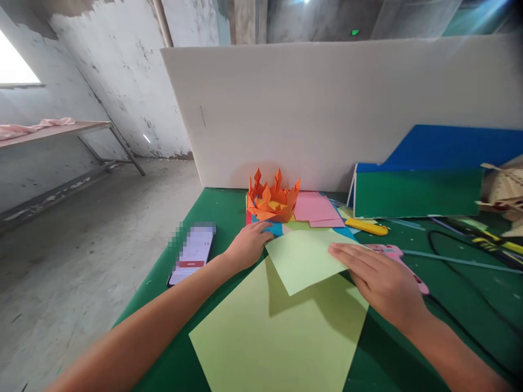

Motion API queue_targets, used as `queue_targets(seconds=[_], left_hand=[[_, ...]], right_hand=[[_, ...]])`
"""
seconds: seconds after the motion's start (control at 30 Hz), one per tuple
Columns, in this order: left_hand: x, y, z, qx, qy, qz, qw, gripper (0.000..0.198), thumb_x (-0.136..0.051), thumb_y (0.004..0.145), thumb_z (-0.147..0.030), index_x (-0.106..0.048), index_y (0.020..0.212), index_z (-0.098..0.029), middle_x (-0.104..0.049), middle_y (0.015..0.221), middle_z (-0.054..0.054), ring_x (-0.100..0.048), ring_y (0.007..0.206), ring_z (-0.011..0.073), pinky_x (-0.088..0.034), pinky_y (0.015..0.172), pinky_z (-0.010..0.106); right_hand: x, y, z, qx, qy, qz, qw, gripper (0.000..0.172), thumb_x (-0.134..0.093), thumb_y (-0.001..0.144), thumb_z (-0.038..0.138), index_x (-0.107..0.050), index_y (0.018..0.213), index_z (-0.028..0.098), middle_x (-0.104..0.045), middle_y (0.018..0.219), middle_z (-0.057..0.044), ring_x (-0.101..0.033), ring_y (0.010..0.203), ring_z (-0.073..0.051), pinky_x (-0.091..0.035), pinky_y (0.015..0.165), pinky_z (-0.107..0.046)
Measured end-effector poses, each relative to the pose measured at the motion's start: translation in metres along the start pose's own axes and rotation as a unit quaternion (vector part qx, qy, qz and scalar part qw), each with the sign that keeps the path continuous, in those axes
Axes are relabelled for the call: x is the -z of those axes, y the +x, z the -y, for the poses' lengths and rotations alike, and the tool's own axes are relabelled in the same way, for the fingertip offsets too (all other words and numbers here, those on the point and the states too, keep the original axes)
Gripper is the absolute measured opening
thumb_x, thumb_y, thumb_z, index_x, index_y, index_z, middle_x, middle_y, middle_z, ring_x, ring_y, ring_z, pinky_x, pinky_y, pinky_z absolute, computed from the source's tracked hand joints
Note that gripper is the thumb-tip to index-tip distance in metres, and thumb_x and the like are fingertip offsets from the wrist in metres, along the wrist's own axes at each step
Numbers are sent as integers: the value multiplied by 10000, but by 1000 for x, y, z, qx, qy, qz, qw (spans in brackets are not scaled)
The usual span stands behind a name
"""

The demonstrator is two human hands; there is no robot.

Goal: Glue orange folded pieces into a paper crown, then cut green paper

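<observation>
A large sheet of light green paper (281, 343) lies on the green table in front of me. Its far part seems bent up and over toward me as a pale flap (306, 258), casting a shadow on the lower part. My right hand (379, 277) grips the flap's right side, fingers together on top and the thumb mostly hidden beneath. At the far left corner of the flap, my left hand (249, 245) has its fingers curled at the paper's edge; their tips are partly hidden. Just beyond stands an orange folded-paper crown (273, 204) with pointed tips.
A phone (194, 253) lies left of my forearm. Pink paper sheets (318, 209), a yellow utility knife (366, 226) and a pink glue gun (402, 261) with a black cable lie at the right. A white board (286, 114) stands behind the table (163, 326).
</observation>
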State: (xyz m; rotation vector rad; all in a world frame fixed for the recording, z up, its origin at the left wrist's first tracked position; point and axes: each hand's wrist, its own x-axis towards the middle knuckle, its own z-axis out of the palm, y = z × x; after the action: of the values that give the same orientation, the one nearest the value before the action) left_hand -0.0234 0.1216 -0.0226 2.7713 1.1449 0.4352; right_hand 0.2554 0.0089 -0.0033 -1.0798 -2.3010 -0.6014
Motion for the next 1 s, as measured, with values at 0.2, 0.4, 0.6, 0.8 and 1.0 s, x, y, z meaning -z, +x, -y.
queue_targets(seconds=[0.2,0.4,0.6,0.8,1.0], left_hand=[[3,9,10,35,-36,-14,999,481,-395,795,11,-603,1191,-166,-604,1276,94,-565,1174,228,-459,1011,373],[2,12,22,51,-55,-28,997,249,-490,833,-106,-656,1001,-185,-664,1074,75,-626,1004,234,-499,903,365],[1,9,25,110,-66,-77,989,182,-506,747,-59,-558,850,-200,-616,882,47,-596,793,215,-484,696,332],[3,-2,34,144,-79,-102,981,200,-504,722,-50,-471,818,-221,-573,866,30,-567,802,202,-463,705,318],[9,-6,40,154,-101,-96,978,155,-554,733,-114,-486,821,-222,-582,881,31,-580,821,206,-490,722,334]], right_hand=[[-8,19,-22,-54,7,-2,999,399,-425,867,34,-668,1146,183,-724,1119,-45,-680,1024,-210,-543,879,-346],[6,32,-53,-209,-19,-38,977,264,-490,925,214,-705,1077,228,-753,1001,-46,-711,902,-254,-562,637,-329],[-3,27,-47,-70,-16,37,997,337,-430,899,117,-695,1088,206,-742,1055,-33,-694,977,-231,-559,814,-362],[-29,30,-31,-18,-13,112,993,431,-385,808,0,-695,1075,135,-745,1043,-56,-693,951,-211,-550,818,-340],[-57,49,-13,-32,-12,161,986,458,-403,785,-25,-683,1109,136,-734,1088,-74,-692,952,-222,-550,758,-326]])
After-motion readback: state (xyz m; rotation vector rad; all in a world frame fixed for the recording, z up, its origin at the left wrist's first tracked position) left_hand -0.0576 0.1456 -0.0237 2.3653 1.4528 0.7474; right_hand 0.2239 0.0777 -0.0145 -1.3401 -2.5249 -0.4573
